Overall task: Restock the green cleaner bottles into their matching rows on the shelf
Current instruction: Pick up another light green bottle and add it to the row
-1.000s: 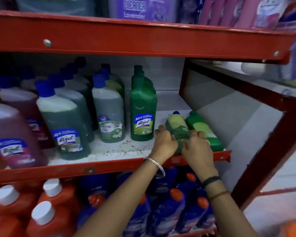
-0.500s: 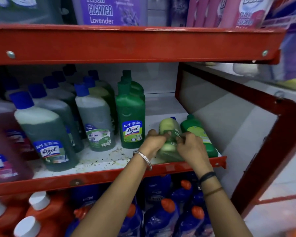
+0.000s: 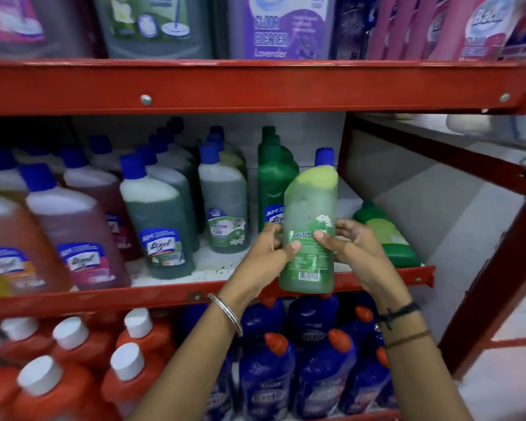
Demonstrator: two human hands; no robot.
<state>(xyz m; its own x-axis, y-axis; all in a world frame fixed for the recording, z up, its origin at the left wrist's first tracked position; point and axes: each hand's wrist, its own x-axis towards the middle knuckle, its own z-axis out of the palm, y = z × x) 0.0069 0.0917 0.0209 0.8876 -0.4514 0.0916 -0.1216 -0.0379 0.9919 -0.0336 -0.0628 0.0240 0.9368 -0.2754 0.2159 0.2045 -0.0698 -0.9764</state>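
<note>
I hold a light green cleaner bottle (image 3: 310,226) with a blue cap upright in front of the middle shelf (image 3: 164,296). My left hand (image 3: 266,253) grips its left side and my right hand (image 3: 354,247) its right side, thumbs on the label. A darker green bottle (image 3: 389,235) lies on its side at the shelf's right end, just right of my right hand. Behind my left hand stands a row of solid green bottles (image 3: 272,180). Left of that stand rows of pale green bottles (image 3: 225,202) and dark green bottles (image 3: 158,217), all with blue caps.
Pink bottles (image 3: 73,226) stand at the shelf's left. Orange bottles (image 3: 73,354) and blue bottles (image 3: 313,369) fill the shelf below. Large purple and pink containers (image 3: 286,25) sit on the top shelf. A red upright post (image 3: 498,268) frames the right side.
Both hands have lifted the light green bottle from lying on the shelf to upright in front of it. The darker green bottle stays lying down.
</note>
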